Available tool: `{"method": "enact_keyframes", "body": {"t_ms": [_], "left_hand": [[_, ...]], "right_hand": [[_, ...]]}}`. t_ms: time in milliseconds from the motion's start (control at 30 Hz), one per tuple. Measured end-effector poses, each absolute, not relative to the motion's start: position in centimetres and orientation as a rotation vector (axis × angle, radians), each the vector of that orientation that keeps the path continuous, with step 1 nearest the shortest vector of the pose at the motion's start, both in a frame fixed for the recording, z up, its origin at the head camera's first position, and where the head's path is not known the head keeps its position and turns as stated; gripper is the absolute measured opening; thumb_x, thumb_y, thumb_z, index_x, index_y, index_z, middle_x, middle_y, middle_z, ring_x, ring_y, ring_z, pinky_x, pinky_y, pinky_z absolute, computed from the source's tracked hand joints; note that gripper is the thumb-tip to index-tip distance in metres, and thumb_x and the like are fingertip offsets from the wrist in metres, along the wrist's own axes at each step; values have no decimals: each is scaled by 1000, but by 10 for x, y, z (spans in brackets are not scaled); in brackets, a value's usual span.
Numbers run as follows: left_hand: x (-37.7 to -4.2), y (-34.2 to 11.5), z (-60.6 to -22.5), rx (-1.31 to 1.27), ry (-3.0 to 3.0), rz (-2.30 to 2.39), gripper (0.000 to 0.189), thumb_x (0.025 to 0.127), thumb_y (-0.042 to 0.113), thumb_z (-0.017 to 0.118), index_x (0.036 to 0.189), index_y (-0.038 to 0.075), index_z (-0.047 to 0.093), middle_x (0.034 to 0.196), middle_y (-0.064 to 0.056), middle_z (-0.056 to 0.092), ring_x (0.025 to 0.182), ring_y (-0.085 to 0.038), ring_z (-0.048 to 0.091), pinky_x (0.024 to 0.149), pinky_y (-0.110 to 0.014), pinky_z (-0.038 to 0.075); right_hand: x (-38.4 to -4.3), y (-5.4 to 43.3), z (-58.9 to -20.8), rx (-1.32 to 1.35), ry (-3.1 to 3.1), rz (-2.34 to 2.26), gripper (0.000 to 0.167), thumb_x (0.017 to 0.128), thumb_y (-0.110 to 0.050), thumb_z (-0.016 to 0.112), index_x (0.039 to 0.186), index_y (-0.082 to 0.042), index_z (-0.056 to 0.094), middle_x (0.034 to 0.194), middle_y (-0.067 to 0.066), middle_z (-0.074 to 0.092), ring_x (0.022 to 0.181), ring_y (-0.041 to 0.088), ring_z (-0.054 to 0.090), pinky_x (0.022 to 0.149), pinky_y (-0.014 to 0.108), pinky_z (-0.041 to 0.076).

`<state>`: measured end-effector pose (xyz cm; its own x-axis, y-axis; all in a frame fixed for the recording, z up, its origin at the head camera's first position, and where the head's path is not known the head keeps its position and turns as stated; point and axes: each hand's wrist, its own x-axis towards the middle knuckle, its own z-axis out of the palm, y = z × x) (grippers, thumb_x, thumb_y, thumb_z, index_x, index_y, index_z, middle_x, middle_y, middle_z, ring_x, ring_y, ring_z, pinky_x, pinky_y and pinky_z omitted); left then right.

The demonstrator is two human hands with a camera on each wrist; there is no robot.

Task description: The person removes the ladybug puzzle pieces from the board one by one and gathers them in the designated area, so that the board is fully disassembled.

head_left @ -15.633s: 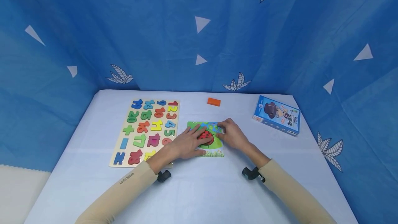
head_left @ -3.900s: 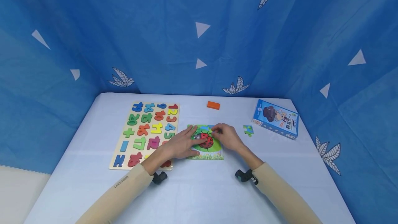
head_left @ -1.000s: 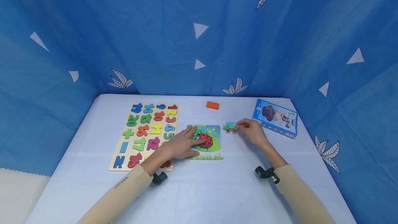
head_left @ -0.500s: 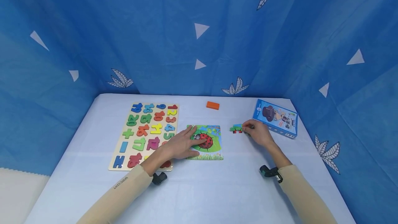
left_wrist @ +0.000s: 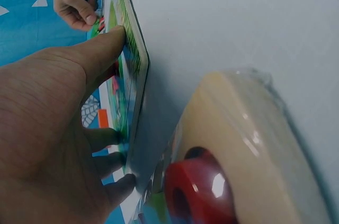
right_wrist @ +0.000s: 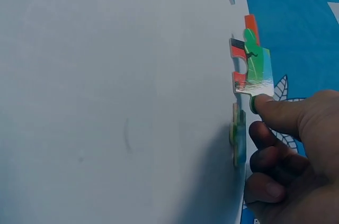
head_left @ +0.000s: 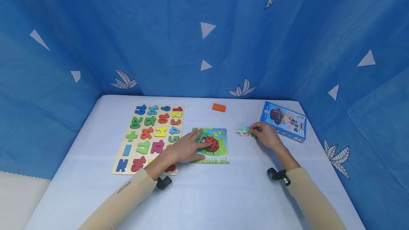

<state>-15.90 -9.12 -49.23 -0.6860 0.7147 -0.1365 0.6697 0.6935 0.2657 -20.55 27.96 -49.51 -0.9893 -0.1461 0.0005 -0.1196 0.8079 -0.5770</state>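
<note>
piece (right_wrist: 259, 68) now farther right, pinched by right hand (head_left: 267, 136), ladybird puzzle (head_left: 216, 149) part-hidden under splayed left hand (head_left: 186, 148)

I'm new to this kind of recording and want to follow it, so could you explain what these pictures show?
There is no robot here: a person works with two bare hands. The wide view comes from a camera worn on the head, looking forward and down. The two closer views come from cameras worn on the wrists.

On the white table lie a number board, an orange block, a blue box and a ladybug puzzle. The left hand rests on the puzzle, fingers spread. The right hand pinches a puzzle piece printed with red, green and blue; another piece lies close by.
</note>
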Motion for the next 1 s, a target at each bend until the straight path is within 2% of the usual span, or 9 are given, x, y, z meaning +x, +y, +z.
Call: {"method": "enact_keyframes", "body": {"t_ms": [433, 733, 1000], "left_hand": [[-159, -91, -492, 1125, 2680, 306, 61, 99, 53, 57, 154, 31, 43, 164, -25, 18, 152, -43, 15, 122, -50, 24], [-160, -91, -490, 1113, 2671, 303, 62, 99, 52, 58, 154, 30, 43, 165, -24, 17, 153, -43, 14, 122, -51, 24], [-159, -91, -491, 1102, 2679, 306, 62, 98, 53, 58, 154, 31, 42, 165, -23, 17, 153, -42, 13, 122, -51, 24]], "right_hand": [[-206, 279, -492, -264, 2948, -844, 16, 99, -15, 65, 108, -9, 76, 111, 13, 69, 97, 27, 61, 78, 40, 49], [-208, 280, -492, -232, 2938, -834, 17, 99, -17, 65, 109, -10, 76, 111, 11, 70, 94, 24, 59, 75, 36, 48], [-207, 279, -495, -250, 2969, -849, 12, 96, -17, 69, 103, -12, 77, 107, 10, 70, 92, 24, 59, 74, 36, 46]]}}
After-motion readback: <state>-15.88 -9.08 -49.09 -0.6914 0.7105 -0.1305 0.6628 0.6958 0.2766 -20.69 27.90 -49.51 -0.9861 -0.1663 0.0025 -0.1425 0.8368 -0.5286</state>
